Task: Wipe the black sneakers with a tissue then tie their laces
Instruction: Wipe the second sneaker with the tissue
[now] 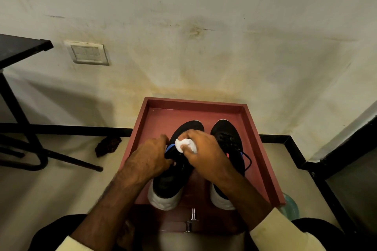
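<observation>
On a red tray (263,149), the left hand (149,157) grips the left black sneaker (169,185) while the right hand (206,153) presses a balled white tissue (184,144) to it, beside the right sneaker (226,134).

Brightness: dim and yellowish; the wall (204,26) beyond the left hand (146,159) and right hand (206,155) is the palest area
Shadows: a broad soft shadow of the table (18,47) lies on the wall far left of the left hand; the lap (49,230) below both hands is almost black
Brightest patch: the tissue (184,144) in the right hand, slightly washed out
Sharpness: soft everywhere; the left sneaker (169,181) under the left hand loses detail in the dark
Distortion: wide-angle bend; the tray (195,102) sides splay outward toward the wrists
</observation>
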Action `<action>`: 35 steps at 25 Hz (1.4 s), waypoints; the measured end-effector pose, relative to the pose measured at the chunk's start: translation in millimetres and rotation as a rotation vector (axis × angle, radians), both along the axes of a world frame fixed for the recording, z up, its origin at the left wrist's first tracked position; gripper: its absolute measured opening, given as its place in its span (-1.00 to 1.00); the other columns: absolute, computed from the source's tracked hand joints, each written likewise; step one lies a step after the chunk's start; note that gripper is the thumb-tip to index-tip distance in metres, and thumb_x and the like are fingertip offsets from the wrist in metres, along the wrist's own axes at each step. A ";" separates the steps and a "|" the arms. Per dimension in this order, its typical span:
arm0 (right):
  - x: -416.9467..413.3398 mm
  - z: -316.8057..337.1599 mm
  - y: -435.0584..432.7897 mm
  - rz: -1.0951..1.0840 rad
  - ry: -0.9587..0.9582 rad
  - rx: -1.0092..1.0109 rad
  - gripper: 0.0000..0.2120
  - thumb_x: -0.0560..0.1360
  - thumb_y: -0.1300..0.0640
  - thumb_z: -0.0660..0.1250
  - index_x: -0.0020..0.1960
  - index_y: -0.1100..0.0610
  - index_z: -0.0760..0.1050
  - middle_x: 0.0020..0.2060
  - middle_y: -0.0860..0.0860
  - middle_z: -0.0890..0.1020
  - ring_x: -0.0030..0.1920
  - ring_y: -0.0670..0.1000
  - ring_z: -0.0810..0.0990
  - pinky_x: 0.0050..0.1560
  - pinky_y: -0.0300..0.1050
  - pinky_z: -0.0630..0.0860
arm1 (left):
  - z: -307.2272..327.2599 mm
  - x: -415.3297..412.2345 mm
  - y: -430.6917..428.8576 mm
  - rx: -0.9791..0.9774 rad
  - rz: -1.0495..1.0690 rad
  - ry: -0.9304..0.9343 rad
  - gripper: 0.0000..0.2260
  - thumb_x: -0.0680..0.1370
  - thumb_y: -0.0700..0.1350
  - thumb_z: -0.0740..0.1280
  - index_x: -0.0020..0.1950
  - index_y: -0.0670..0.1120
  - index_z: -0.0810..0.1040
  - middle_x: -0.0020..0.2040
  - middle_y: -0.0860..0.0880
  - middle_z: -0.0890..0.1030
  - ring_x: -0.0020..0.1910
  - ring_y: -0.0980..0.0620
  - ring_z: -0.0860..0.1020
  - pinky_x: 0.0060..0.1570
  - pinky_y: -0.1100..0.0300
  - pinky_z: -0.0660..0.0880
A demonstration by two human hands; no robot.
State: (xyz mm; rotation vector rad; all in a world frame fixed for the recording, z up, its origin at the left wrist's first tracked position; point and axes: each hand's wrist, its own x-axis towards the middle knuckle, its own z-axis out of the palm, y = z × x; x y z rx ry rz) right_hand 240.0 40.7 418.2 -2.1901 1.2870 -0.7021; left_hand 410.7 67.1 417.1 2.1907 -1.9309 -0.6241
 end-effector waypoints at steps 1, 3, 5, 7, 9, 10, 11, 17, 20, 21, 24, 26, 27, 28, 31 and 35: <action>6.5 -1.4 1.2 0.012 0.096 -0.026 -0.78 0.58 0.17 0.32 0.22 0.09 0.56 0.11 0.02 0.64 0.11 0.04 0.60 0.13 -0.02 0.53 | -1.0 0.2 -0.5 0.030 -0.015 -0.021 -0.54 0.51 -0.03 0.49 0.37 -0.03 0.47 0.21 -0.04 0.63 0.09 -0.05 0.65 0.07 0.03 0.65; 15.7 0.6 4.4 0.034 0.283 -0.034 -0.77 0.62 0.19 0.26 0.26 0.15 0.50 0.14 0.08 0.61 0.13 0.11 0.59 0.08 -0.03 0.49 | -3.3 -1.2 -1.1 0.053 -0.002 -0.019 -0.56 0.55 -0.09 0.44 0.41 -0.02 0.49 0.24 -0.07 0.63 0.14 -0.06 0.64 0.10 0.08 0.63; 19.3 5.6 6.1 0.048 0.425 -0.030 -0.77 0.64 0.20 0.22 0.28 0.18 0.46 0.16 0.10 0.60 0.14 0.13 0.60 -0.03 -0.09 0.42 | -3.7 -1.0 -2.7 0.088 0.038 0.003 -0.59 0.56 -0.07 0.43 0.41 -0.04 0.51 0.23 -0.08 0.64 0.14 -0.06 0.64 0.13 0.09 0.63; 20.4 11.8 7.1 0.071 0.501 -0.008 -0.78 0.63 0.20 0.24 0.27 0.17 0.46 0.14 0.12 0.61 0.13 0.17 0.62 -0.04 -0.06 0.46 | -4.8 1.1 -4.5 0.099 0.085 0.014 -0.62 0.57 -0.03 0.42 0.38 -0.07 0.55 0.20 -0.09 0.65 0.11 -0.07 0.65 0.13 0.06 0.64; 21.9 14.5 9.0 0.107 0.538 0.067 -0.77 0.63 0.19 0.26 0.27 0.18 0.51 0.13 0.14 0.64 0.15 0.18 0.64 0.09 0.03 0.59 | -4.4 1.1 -5.3 0.084 0.102 0.007 -0.63 0.58 -0.02 0.40 0.37 -0.09 0.57 0.19 -0.12 0.65 0.12 -0.09 0.65 0.15 0.03 0.63; 23.7 14.2 11.2 0.102 0.558 0.087 -0.76 0.63 0.19 0.26 0.28 0.18 0.51 0.14 0.14 0.64 0.16 0.19 0.64 0.14 0.05 0.60 | -4.3 0.0 -5.3 0.080 0.107 0.010 -0.63 0.58 -0.03 0.40 0.37 -0.09 0.57 0.19 -0.12 0.65 0.13 -0.09 0.64 0.16 0.04 0.62; 26.8 13.3 12.5 0.066 0.569 0.069 -0.76 0.64 0.21 0.26 0.30 0.19 0.49 0.17 0.15 0.63 0.18 0.20 0.63 0.15 0.06 0.60 | -4.0 -0.6 -5.8 0.083 0.108 0.015 -0.63 0.59 -0.04 0.40 0.38 -0.09 0.57 0.20 -0.12 0.65 0.13 -0.09 0.64 0.17 0.05 0.62; 46.8 4.5 12.5 -0.080 0.674 0.032 -0.73 0.67 0.29 0.22 0.36 0.28 0.40 0.21 0.22 0.61 0.20 0.25 0.64 0.15 0.13 0.60 | -6.5 -0.5 -7.7 0.094 0.149 0.033 -0.65 0.57 -0.06 0.40 0.34 -0.11 0.59 0.15 -0.12 0.65 0.07 -0.08 0.66 0.10 0.05 0.65; 50.7 2.4 15.3 -0.088 0.712 0.099 -0.74 0.65 0.34 0.22 0.33 0.29 0.46 0.19 0.21 0.63 0.21 0.24 0.64 0.18 0.15 0.56 | -8.0 1.4 -6.2 0.079 0.138 0.059 -0.72 0.56 -0.06 0.37 0.23 -0.13 0.65 0.04 -0.12 0.69 -0.02 -0.09 0.68 0.04 0.02 0.67; 51.0 1.2 15.4 -0.086 0.711 0.109 -0.75 0.65 0.36 0.22 0.31 0.29 0.47 0.19 0.21 0.63 0.20 0.24 0.64 0.18 0.15 0.55 | -8.2 2.1 -5.8 0.079 0.131 0.062 -0.73 0.56 -0.06 0.37 0.21 -0.13 0.66 0.02 -0.12 0.69 -0.03 -0.09 0.69 0.04 0.02 0.68; 48.9 1.2 7.0 -0.036 0.703 0.162 -0.78 0.63 0.31 0.27 0.26 0.26 0.55 0.16 0.21 0.64 0.17 0.23 0.64 0.14 0.11 0.58 | -6.2 3.4 -4.6 0.072 0.148 0.082 -0.70 0.54 -0.03 0.39 0.22 -0.10 0.67 0.02 -0.11 0.69 -0.04 -0.09 0.68 0.03 0.02 0.68; 43.8 0.8 -0.9 0.029 0.650 0.232 -0.78 0.60 0.25 0.34 0.22 0.20 0.62 0.14 0.18 0.67 0.14 0.21 0.65 0.15 0.06 0.60 | -5.6 2.0 -4.2 0.064 0.161 0.086 -0.72 0.52 -0.04 0.40 0.19 -0.10 0.67 0.00 -0.11 0.68 -0.06 -0.08 0.68 0.01 0.02 0.68; 42.9 1.8 -2.7 0.043 0.621 0.249 -0.77 0.59 0.22 0.36 0.23 0.18 0.64 0.13 0.16 0.67 0.13 0.20 0.65 0.14 0.03 0.60 | -6.1 1.6 -4.3 0.065 0.156 0.086 -0.74 0.53 -0.05 0.40 0.17 -0.11 0.68 -0.02 -0.10 0.68 -0.07 -0.08 0.68 -0.01 0.04 0.68; 43.3 0.6 -2.4 0.031 0.617 0.240 -0.76 0.60 0.22 0.35 0.25 0.18 0.63 0.13 0.16 0.67 0.14 0.19 0.66 0.14 0.01 0.59 | -6.8 1.3 -4.9 0.073 0.149 0.085 -0.75 0.54 -0.06 0.39 0.16 -0.11 0.68 -0.04 -0.10 0.68 -0.09 -0.07 0.68 -0.03 0.07 0.68; 49.8 -6.4 -0.5 -0.023 0.684 0.170 -0.76 0.63 0.27 0.29 0.28 0.20 0.57 0.14 0.17 0.65 0.14 0.19 0.66 0.12 0.05 0.58 | -7.3 0.9 -6.6 0.092 0.114 0.077 -0.75 0.57 -0.06 0.39 0.20 -0.10 0.67 -0.01 -0.07 0.69 -0.08 -0.03 0.67 -0.03 0.13 0.65; 48.0 -9.8 -5.9 0.029 0.663 0.134 -0.79 0.62 0.25 0.29 0.21 0.22 0.59 0.13 0.17 0.67 0.11 0.20 0.67 0.10 0.03 0.57 | -5.1 2.2 -6.6 0.085 0.121 0.074 -0.73 0.57 -0.06 0.39 0.23 -0.09 0.65 0.03 -0.09 0.69 -0.03 -0.06 0.66 0.02 0.09 0.64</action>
